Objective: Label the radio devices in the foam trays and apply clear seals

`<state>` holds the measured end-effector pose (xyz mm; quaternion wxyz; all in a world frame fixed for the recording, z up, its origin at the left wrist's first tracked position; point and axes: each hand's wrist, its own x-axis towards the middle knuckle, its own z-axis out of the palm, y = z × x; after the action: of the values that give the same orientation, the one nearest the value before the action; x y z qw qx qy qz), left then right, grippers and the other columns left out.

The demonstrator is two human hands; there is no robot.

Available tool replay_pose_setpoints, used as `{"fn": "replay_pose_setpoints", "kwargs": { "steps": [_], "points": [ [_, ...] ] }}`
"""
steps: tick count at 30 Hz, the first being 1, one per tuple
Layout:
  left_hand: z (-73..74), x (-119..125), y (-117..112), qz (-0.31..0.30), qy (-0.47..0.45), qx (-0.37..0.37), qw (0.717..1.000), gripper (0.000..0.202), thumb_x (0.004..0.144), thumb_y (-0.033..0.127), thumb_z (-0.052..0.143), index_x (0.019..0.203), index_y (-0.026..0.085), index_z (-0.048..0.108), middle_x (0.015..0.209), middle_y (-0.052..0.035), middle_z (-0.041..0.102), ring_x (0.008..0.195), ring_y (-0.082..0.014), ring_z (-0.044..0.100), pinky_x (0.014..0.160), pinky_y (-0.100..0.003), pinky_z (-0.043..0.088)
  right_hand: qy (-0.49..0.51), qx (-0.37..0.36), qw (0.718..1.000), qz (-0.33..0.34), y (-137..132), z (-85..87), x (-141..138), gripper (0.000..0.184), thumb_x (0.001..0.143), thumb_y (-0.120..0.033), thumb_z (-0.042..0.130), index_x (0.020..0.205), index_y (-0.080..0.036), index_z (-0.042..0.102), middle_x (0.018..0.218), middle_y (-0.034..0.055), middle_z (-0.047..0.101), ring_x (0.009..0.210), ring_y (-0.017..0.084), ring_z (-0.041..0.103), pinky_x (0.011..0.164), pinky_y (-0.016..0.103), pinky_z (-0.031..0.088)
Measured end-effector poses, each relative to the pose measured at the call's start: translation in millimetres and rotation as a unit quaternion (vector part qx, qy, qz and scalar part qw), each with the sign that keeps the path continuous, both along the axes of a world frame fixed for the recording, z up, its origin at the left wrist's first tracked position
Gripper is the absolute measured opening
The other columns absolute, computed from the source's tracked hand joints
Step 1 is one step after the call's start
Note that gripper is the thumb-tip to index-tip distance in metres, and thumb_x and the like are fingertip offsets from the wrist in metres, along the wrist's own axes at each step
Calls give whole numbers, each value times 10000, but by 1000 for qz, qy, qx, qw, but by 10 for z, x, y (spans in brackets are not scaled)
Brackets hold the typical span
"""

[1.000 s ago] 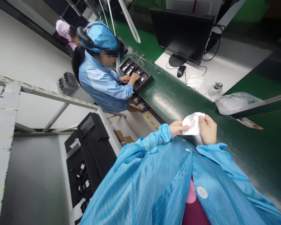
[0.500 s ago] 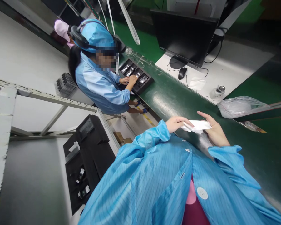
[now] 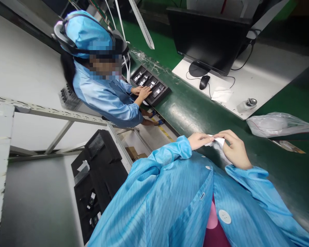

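Observation:
Both of my hands meet over the near edge of the green table (image 3: 195, 109), in front of my blue smock. A small white cloth (image 3: 219, 141), folded small, is pinched between them. My left hand (image 3: 199, 140) grips its left end with closed fingers. My right hand (image 3: 234, 148) curls over the right end, so most of the cloth is hidden.
A co-worker in blue (image 3: 103, 92) handles a black tray of small parts (image 3: 150, 84) further along the table. A monitor (image 3: 208, 37), mouse (image 3: 204, 82), white wipe (image 3: 221, 93) and dispenser bottle (image 3: 248, 104) sit on a white mat. A clear plastic bag (image 3: 275, 124) lies at right. Black trays (image 3: 98, 171) stand lower left.
The cloth was held up flat a second ago, then laid level, and is now folded smaller between my closing fingers. The co-worker has leaned closer to me.

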<state>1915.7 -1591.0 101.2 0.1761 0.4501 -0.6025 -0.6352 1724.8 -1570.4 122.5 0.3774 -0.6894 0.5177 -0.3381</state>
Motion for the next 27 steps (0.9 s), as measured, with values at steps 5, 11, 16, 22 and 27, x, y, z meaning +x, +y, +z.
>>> {"fn": "replay_pose_setpoints", "kwargs": {
  "steps": [5,11,16,22,27],
  "points": [
    [-230,10,-129,155,77,138,975,639,885,663,403,803,94,679,732,-36,619,732,-120,560,769,-270,471,48,-25,994,90,-86,-92,238,382,795,-77,413,1013,-265,664,1035,35,649,994,219,578,885,388,450],
    [-305,128,-285,227,34,97,969,460,804,566,604,750,119,701,617,13,550,676,-117,505,680,-245,422,-5,44,998,34,-315,-188,335,308,769,-99,463,927,-276,659,971,9,660,959,209,605,886,382,449],
    [-394,141,-375,244,26,117,962,382,817,489,607,908,142,737,680,2,605,715,-140,546,690,-249,437,-57,123,980,-143,-543,-480,383,366,783,-353,641,1134,-254,608,1117,60,597,991,223,578,869,399,473],
    [-592,38,-522,184,10,113,976,320,819,429,625,851,128,728,667,-4,597,717,-146,543,726,-260,460,-201,339,901,-183,-614,-933,429,417,698,-500,743,984,-214,643,906,21,656,820,174,601,796,351,484],
    [-705,-170,-602,151,19,100,983,303,837,359,593,970,119,720,754,-16,651,732,-138,556,760,-261,473,-255,320,870,-275,-564,-1037,371,395,638,-448,795,891,-197,624,806,-15,641,753,142,591,757,316,486]
  ]
}}
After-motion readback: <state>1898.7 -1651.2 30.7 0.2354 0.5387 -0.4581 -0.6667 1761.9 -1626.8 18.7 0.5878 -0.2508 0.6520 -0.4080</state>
